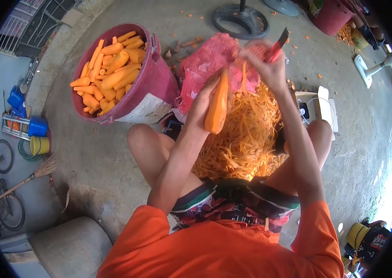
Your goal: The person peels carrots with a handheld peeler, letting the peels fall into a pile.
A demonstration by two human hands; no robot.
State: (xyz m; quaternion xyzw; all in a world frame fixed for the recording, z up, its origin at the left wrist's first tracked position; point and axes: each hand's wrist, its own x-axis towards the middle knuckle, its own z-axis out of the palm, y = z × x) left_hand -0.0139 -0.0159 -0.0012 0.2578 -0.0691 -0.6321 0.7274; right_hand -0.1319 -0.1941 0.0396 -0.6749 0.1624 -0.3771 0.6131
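Observation:
My left hand is wrapped round a peeled, bright orange carrot, held slanting with its thick end towards me. Up and to the right of the carrot's thin end, my right hand is closed on a peeler with red and dark parts. Motion smears its fingers, and the tool's working edge cannot be made out. A thin strip of peel hangs below these fingers. Under both hands, between my legs, lies a large heap of carrot peelings.
Left of my hands stands a tilted maroon tub full of peeled carrots. A pink mesh sack lies ahead, before a round black stand base. On the right is an open white box. Another person's leg shows far right.

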